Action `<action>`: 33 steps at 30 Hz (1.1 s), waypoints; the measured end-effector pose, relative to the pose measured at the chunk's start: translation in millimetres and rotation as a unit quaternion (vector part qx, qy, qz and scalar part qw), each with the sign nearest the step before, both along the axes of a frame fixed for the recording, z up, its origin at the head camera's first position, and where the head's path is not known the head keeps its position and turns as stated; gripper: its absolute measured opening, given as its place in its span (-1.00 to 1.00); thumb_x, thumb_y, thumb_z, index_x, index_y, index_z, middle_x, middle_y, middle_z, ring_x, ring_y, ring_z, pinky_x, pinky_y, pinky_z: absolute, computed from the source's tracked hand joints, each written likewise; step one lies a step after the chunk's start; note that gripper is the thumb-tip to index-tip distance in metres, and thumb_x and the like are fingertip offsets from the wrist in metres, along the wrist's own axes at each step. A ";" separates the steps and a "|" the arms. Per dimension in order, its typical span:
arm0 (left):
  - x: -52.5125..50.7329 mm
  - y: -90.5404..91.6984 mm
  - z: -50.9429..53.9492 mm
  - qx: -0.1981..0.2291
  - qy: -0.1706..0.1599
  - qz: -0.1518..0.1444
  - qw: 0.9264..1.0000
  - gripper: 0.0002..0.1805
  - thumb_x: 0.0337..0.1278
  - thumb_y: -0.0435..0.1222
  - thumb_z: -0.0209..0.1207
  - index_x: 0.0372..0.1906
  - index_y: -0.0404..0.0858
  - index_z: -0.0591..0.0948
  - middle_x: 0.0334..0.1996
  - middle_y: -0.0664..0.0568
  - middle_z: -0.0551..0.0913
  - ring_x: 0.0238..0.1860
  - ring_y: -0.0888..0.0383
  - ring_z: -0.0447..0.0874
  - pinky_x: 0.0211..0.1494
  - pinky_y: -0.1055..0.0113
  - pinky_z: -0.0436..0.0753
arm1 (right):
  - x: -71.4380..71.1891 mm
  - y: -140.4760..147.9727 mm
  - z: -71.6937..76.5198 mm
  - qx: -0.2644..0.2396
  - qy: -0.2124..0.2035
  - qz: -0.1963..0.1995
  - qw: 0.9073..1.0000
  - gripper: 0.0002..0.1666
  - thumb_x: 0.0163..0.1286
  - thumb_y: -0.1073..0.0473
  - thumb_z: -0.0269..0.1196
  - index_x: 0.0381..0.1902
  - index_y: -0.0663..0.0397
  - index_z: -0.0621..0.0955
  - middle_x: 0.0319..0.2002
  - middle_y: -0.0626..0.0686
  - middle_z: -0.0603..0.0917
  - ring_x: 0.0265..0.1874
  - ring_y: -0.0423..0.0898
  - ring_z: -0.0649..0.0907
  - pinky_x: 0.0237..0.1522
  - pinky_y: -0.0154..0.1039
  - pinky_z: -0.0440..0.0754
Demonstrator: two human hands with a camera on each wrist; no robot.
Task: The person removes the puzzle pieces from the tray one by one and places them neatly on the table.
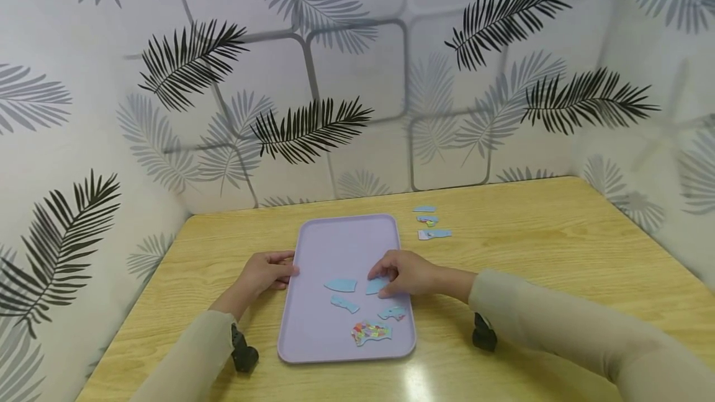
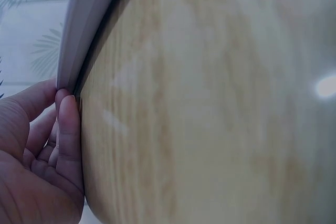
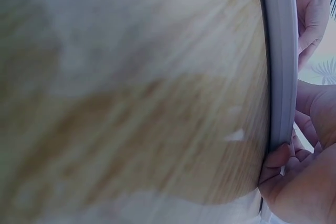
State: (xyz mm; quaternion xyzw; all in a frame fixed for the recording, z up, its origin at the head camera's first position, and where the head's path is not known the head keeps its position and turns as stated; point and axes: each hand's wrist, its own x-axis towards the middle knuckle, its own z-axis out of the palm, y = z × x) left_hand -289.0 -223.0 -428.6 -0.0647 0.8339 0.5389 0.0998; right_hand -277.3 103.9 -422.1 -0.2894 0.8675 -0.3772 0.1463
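Note:
A lavender tray (image 1: 335, 244) lies on the wooden table. At its left edge my left hand (image 1: 268, 270) holds the rim between thumb and fingers; the left wrist view shows those fingers (image 2: 68, 124) low against the tray's side. My right hand (image 1: 410, 273) reaches over the right edge and pinches a light blue puzzle piece (image 1: 376, 286), partly hidden by the fingers. Beside it on the tray lie a pointed blue piece (image 1: 341, 285), a narrow blue piece (image 1: 344, 303), a small patterned piece (image 1: 393, 312) and a larger multicoloured piece (image 1: 371, 332).
Three more pieces lie on the table (image 1: 519, 222) right of the tray's far corner: a thin blue one (image 1: 424, 209), a multicoloured one (image 1: 428, 220) and a longer blue one (image 1: 436, 234). A leaf-patterned covering (image 1: 357, 79) rises behind the table.

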 end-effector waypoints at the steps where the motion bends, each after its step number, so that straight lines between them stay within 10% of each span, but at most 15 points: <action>1: 0.1 0.1 0.2 0.001 0.000 0.000 1.000 -0.43 0.09 -0.37 0.36 0.25 -0.36 0.53 -0.30 -0.06 0.65 -0.45 0.20 0.62 -0.39 0.37 0.67 | -0.2 0.2 -0.2 0.000 0.003 0.001 1.000 -0.68 0.14 0.27 0.46 -0.10 0.05 0.73 -0.29 -0.03 0.51 -0.35 -0.14 0.44 -0.29 -0.34 0.45; 33: -2.7 -0.7 -4.1 0.000 -0.004 0.004 1.000 -0.45 0.09 -0.39 0.35 0.24 -0.34 0.54 -0.31 -0.07 0.65 -0.44 0.18 0.62 -0.39 0.37 0.67 | 0.9 4.3 -0.2 -0.015 -0.004 0.007 1.000 -0.71 0.19 0.27 0.43 -0.10 -0.01 0.72 -0.23 -0.07 0.56 -0.32 -0.11 0.47 -0.29 -0.31 0.49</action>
